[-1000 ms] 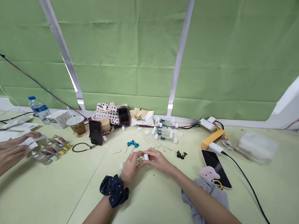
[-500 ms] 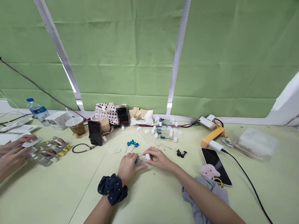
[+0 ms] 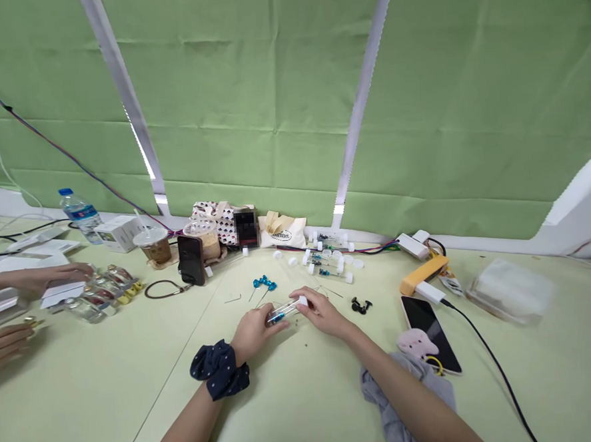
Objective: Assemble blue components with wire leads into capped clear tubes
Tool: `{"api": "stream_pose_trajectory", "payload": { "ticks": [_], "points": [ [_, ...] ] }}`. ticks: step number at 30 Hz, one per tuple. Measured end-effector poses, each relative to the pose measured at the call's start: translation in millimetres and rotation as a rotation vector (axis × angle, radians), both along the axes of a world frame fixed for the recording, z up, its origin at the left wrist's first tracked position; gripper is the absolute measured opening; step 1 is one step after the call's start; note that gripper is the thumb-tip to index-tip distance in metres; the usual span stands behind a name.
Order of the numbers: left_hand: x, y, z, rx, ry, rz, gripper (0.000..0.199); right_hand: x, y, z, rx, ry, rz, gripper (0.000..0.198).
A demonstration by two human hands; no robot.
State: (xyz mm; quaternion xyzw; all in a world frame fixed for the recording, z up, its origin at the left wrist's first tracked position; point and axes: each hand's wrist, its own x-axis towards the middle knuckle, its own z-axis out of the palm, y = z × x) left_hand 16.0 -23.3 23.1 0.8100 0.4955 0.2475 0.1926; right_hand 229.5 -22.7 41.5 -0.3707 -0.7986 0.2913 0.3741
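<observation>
A clear plastic tube point(image 3: 287, 309) with a white cap and blue pieces inside lies tilted between my two hands. My left hand point(image 3: 255, 330) grips its lower end. On the white cap point(image 3: 303, 301) are the fingers of my right hand point(image 3: 322, 313). Just beyond, blue-headed pins point(image 3: 264, 285) with thin metal stems rest on the table, along with a bent wire point(image 3: 233, 298). Several similar capped tubes point(image 3: 328, 264) holding blue-green pieces lie farther back, near loose round white caps. Small black pieces point(image 3: 361, 305) sit right of my right hand.
At the left, a co-worker's hands point(image 3: 53, 279) are over white papers beside packets point(image 3: 100, 296). A phone point(image 3: 191, 261) and drink cups point(image 3: 153, 245) stand at the back. A phone point(image 3: 440, 345), cable, grey cloth point(image 3: 387, 402) and clear container point(image 3: 505, 291) lie to the right.
The tube has come into fuller view between my hands, and my right hand has shifted slightly right with the cap. The co-worker's hands have moved apart.
</observation>
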Motion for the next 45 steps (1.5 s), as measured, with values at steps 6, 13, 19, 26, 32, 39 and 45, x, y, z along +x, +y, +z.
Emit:
{"api": "stream_pose_trajectory", "payload": {
  "ticks": [6,13,19,26,32,39,45],
  "points": [
    [3.6,-2.8,6.4,-0.167,-0.133,-0.126,0.040,-0.4,-4.3,5.9,0.040,0.006,0.036,0.023],
    [24.2,-16.0,1.5,-0.208,-0.246,-0.100,0.038,-7.7,-7.7,0.2,0.117,0.081,-0.186,0.016],
    [32.2,-22.5,3.2,-0.202,-0.236,-0.070,0.038,-7.0,-6.4,0.2,0.161,0.068,-0.210,0.012],
    [30.3,-22.3,6.3,-0.289,-0.286,-0.188,0.039,-5.3,-6.5,-4.2,0.117,0.067,-0.190,0.014],
    [32.7,-23.6,4.9,-0.292,-0.298,-0.157,0.037,-4.6,-8.0,-3.0,0.120,0.048,-0.218,0.013],
    [33.6,-24.1,7.9,-0.282,-0.321,-0.149,0.037,-9.8,-9.5,-5.6,0.065,0.124,-0.195,0.011],
    [39.0,-26.9,3.1,-0.274,-0.302,-0.134,0.038,-8.9,-9.4,-3.8,0.091,0.132,-0.229,0.013]
  ]
}}
